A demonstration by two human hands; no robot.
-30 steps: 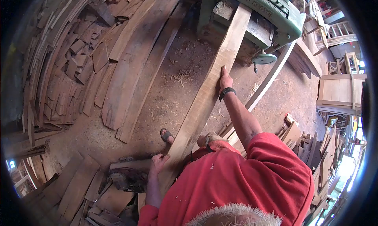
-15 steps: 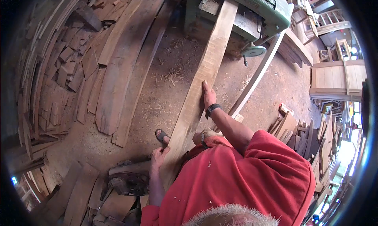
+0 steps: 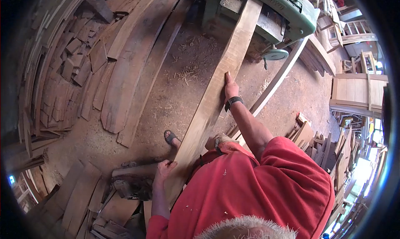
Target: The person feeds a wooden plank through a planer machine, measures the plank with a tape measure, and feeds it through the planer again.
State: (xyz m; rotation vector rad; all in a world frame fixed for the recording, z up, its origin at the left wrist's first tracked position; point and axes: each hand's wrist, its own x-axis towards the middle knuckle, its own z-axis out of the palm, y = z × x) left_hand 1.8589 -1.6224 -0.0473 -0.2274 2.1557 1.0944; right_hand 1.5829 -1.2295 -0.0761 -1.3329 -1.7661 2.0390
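Observation:
A long wooden board (image 3: 212, 99) slopes from beside my body up to a green woodworking machine (image 3: 287, 10), its far end resting in the machine's opening. On the board's right edge is my right hand (image 3: 231, 90), thumb on the top face and fingers curled underneath, partly hidden. A dark watch (image 3: 233, 102) is on that wrist. Nearer my body, my left hand (image 3: 165, 169) is at the left edge, fingers bent against it; their undersides are hidden.
Long planks (image 3: 137, 60) lie on the left, beside a heap of offcuts (image 3: 75, 60). Wood shavings (image 3: 186, 74) litter the floor. A handwheel (image 3: 275, 55) juts from the machine, and a pale beam (image 3: 279, 78) slants below it. Scrap wood (image 3: 318, 149) is stacked at right.
My right hand and the board have moved forward, closer to the machine. My left hand stays by the board's left edge. The view has shifted slightly.

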